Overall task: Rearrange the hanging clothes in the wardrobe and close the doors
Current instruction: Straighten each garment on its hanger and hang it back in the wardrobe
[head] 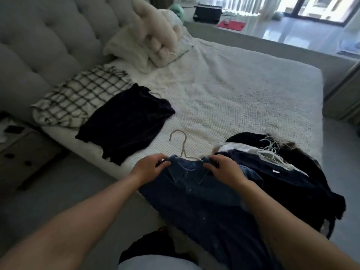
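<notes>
A blue denim shirt (194, 184) lies on the near edge of the bed (224, 90), on a white hanger (180, 143) whose hook points away from me. My left hand (150, 166) grips the shirt's left shoulder, and my right hand (224, 168) grips its right shoulder by the collar. To the right, a pile of dark and white clothes (282, 164) lies with several white hangers (270, 147) sticking out. A folded dark garment (124, 121) lies flat further left on the bed. No wardrobe is in view.
A checked pillow (81, 94) and cream cushions (152, 43) lean on the grey tufted headboard (44, 36). A nightstand (21, 149) stands at the left. Grey floor runs along the bed's near side. A window (311, 10) is at the far right.
</notes>
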